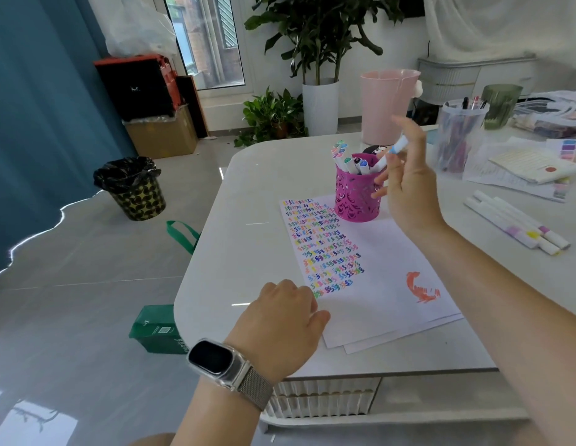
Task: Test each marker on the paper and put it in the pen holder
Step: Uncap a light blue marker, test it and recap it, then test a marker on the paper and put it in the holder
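A magenta pen holder (355,201) with several capped markers (346,157) in it stands on the far end of the white paper (383,262). The sheet carries rows of coloured squiggles and an orange scribble (421,286). My right hand (408,185) is raised just right of the holder and holds a blue-tipped white marker (396,149), its lower end over the holder's rim. My left hand (286,320), with a watch on the wrist, rests on the table at the paper's near left corner, fingers loosely curled, holding nothing.
Several white markers (518,225) lie on the table at the right. Behind them stand a clear cup of pens (458,136), papers, a green glass and a pink bin (384,104). The table's left edge drops to floor with a green bag (158,329) and black bin (132,188).
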{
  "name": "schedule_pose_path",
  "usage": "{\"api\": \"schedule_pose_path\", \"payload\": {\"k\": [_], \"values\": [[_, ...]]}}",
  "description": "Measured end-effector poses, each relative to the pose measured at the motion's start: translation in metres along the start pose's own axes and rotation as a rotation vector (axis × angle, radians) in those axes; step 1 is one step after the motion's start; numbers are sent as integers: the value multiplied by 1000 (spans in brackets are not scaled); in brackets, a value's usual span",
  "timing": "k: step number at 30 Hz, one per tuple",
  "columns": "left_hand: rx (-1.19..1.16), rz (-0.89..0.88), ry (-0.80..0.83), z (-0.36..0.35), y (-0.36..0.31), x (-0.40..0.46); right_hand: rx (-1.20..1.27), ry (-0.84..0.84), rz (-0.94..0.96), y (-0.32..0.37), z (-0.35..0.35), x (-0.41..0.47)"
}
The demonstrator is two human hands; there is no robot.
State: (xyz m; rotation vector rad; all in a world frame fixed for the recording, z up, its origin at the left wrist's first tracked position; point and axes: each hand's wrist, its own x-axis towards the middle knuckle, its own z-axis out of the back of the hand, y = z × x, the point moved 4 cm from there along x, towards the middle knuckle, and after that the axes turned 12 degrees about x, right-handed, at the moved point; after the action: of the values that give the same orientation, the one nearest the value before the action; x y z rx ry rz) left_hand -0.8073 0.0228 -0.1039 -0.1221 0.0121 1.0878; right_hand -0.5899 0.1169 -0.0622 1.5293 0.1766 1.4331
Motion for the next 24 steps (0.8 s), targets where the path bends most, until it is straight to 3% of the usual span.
{"api": "schedule_pose_path", "payload": {"k": [7, 14, 19, 24], "values": [[-1, -11, 10, 0, 1, 1, -241, 291, -230, -18, -13, -4], [-9, -17, 23, 1, 0, 1, -315, 264, -159, -1, 8, -10], [36, -15, 10, 2, -5, 1, -438, 306, -305, -7, 36, -28], [65, -14, 16, 1, -7, 0, -953, 275, -463, -20, 76, -24]]}}
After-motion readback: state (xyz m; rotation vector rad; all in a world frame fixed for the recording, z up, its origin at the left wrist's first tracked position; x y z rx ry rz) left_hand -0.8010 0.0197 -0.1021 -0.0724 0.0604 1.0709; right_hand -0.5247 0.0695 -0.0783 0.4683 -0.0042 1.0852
